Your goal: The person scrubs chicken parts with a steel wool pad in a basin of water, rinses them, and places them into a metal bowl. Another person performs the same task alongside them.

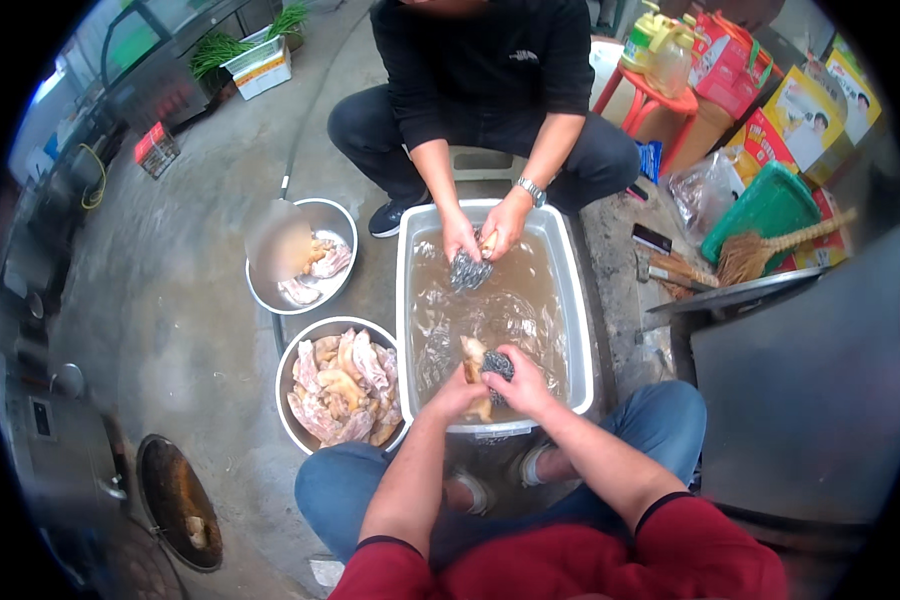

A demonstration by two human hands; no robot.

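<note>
Over the near end of a white rectangular tub (407,320) of murky water, my left hand (452,393) is closed around a pale, skin-on pig's trotter (473,350). My right hand (525,383) grips a grey steel wool scourer (497,366), pressed against the trotter's side. Part of the trotter is hidden behind my fingers. Across the tub, a co-worker's hands (510,215) hold another scourer (468,272) and a mostly covered pale piece. To the left stands a metal bowl (283,390) heaped with trotters (342,385).
A second metal bowl (320,303) with a few pieces stands farther left, partly blurred. At right are a red stool (660,97) with bottles, cartons (805,120), a green dustpan (765,210), a straw broom (745,258) and a metal cabinet (800,390). A wok (175,500) is lower left.
</note>
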